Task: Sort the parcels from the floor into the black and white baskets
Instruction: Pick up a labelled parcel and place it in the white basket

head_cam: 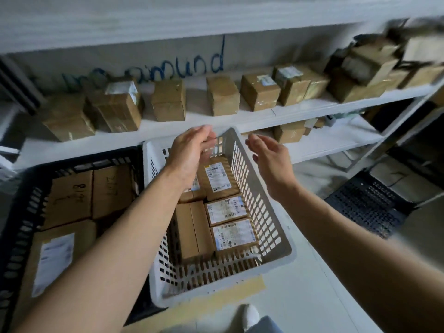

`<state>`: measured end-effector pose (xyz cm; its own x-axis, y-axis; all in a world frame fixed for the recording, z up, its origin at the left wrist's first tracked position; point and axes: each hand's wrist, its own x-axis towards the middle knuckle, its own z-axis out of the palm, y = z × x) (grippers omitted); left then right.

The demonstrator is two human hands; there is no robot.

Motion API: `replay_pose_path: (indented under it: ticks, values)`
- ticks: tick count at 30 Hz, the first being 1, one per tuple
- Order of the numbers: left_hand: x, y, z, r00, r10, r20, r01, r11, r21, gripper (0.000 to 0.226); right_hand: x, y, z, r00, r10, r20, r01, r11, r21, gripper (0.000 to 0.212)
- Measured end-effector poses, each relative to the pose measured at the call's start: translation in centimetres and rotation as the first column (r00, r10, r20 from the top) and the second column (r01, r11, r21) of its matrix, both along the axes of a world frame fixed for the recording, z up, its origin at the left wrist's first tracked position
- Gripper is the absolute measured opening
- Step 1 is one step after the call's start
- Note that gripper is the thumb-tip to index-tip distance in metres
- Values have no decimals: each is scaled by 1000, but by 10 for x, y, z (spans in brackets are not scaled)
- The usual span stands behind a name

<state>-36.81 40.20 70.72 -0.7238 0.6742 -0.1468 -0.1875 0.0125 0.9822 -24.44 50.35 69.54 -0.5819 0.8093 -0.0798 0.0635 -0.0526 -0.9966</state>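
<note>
White shelving [240,116] runs across the far side of a dim storeroom, its upper shelf lined with taped brown cardboard boxes [169,99], and blue handwriting is scrawled on the wall behind them. On the pale floor in front sit two slotted plastic baskets, touching side by side. At left, the black basket [21,227] holds large brown parcels [69,195], some with numbers handwritten on them and one with a white label. To its right, the white basket [264,212] holds smaller brown parcels [224,209] packed close together, several showing white barcode labels facing up.

Two bare forearms reach from the near edge over the white basket. Above the far end of that basket, the left hand [189,152] is released, fingers loosely curved and grasping nothing. Also empty, the right hand [271,156] hovers above the basket's right rim, palm turned toward the left hand. A strip of tan tape [216,294] lies on the floor near the white basket, and a white shoe tip [251,316] shows at the near edge.
</note>
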Motion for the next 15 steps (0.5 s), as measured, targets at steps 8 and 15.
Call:
replay_pose_path:
  ticks: [8, 15]
  values:
    - [26, -39, 40, 921, -380, -79, 387, 918, 92, 21, 44, -81, 34, 932, -337, -137, 340, 941, -1, 27]
    - [140, -60, 46, 664, -745, -71, 748, 657, 97, 22, 166, -165, 43, 730, -670, -134, 680, 732, 48, 16]
